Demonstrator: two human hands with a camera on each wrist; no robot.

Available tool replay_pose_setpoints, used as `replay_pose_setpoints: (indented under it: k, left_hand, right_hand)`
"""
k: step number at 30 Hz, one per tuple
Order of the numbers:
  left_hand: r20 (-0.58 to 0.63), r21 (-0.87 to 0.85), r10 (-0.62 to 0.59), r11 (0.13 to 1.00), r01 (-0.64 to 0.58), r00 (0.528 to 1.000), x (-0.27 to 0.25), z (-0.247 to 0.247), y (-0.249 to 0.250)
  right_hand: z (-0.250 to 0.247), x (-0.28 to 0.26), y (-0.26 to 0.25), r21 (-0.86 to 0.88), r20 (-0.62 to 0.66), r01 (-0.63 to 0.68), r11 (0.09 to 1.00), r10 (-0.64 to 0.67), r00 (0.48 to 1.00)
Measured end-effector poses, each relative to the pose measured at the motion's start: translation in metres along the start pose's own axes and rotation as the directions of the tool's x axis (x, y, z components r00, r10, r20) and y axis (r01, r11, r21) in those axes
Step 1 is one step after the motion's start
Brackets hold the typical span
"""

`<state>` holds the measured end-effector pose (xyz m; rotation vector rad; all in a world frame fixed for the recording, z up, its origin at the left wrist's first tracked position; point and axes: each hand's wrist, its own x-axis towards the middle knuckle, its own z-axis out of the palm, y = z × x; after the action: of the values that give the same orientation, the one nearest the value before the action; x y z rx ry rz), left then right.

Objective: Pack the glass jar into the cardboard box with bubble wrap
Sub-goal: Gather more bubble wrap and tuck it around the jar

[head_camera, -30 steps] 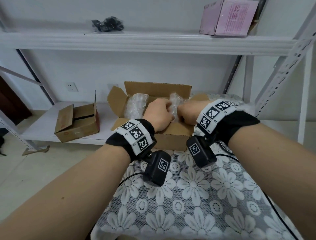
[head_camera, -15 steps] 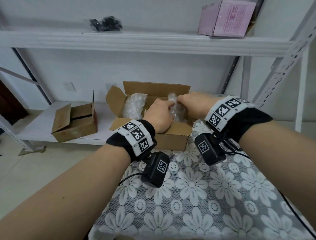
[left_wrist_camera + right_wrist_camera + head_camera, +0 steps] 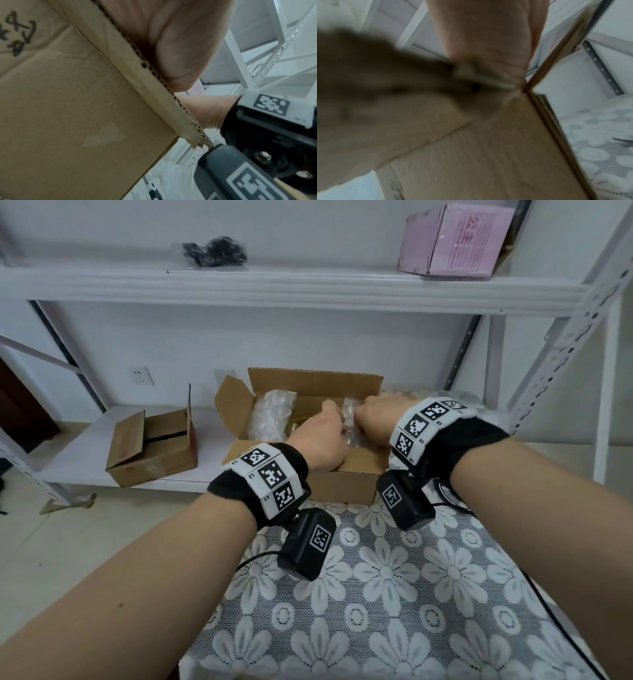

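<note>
An open cardboard box stands at the far end of the table, flaps up. One wad of bubble wrap fills its left side. A second piece of bubble wrap sits at the right. My left hand and right hand reach over the front wall and grip this piece from either side with curled fingers. The jar is hidden under wrap and hands. The left wrist view shows only the box wall and my palm heel. The right wrist view is blurred, showing the box.
A lace flower tablecloth covers the table in front of the box. A smaller cardboard box lies on the low white shelf at the left. The upper shelf holds a pink box and a black bundle. A perforated shelf upright stands at the right.
My right hand rose off the wrap toward the box's far right, then came back down beside the left hand. The left hand has stayed in the box.
</note>
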<state>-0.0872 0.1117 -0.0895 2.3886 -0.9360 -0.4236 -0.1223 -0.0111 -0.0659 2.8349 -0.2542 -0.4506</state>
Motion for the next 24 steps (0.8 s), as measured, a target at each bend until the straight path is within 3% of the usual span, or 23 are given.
replay_pose_setpoints:
  k: [3, 5, 7, 9, 11, 15, 21, 24]
  left_hand:
    - [0.061, 0.029, -0.019, 0.999, 0.017, 0.998, 0.0, -0.001, 0.0]
    - [0.069, 0.072, -0.023, 0.997, 0.017, 0.997, 0.0, 0.001, 0.0]
    - [0.08, 0.096, -0.014, 0.995, 0.006, 0.997, 0.0, 0.003, 0.001]
    - [0.098, 0.09, 0.001, 0.996, -0.01, 0.995, -0.001, 0.002, 0.001]
    - [0.105, 0.062, 0.03, 0.997, -0.037, 0.994, -0.003, -0.001, -0.002]
    - [0.095, 0.108, 0.114, 0.986, -0.124, 0.989, -0.011, -0.007, -0.008]
    - [0.163, 0.19, 0.145, 0.966, -0.176, 0.976, -0.014, -0.01, -0.006]
    - [0.211, 0.217, 0.126, 0.961, -0.172, 0.969, -0.015, -0.011, -0.002]
  right_hand:
    - [-0.006, -0.004, 0.01, 0.341, -0.152, 0.003, 0.94, 0.052, 0.987]
    - [-0.013, -0.007, 0.016, 0.458, -0.286, 0.06, 0.887, 0.084, 0.955]
    - [-0.016, -0.009, 0.014, 0.438, -0.261, 0.112, 0.892, 0.007, 0.965]
    - [-0.016, -0.011, 0.008, 0.353, -0.125, 0.101, 0.93, -0.06, 0.99]
    - [-0.013, -0.01, 0.007, 0.299, -0.034, 0.076, 0.951, -0.068, 0.997]
    - [-0.004, 0.0, 0.007, 0.252, 0.013, 0.079, 0.964, -0.085, 0.996]
    - [0.009, 0.004, 0.004, 0.213, -0.006, 0.109, 0.971, -0.111, 0.994]
    - [0.014, 0.0, 0.008, 0.299, -0.119, 0.137, 0.944, -0.106, 0.987]
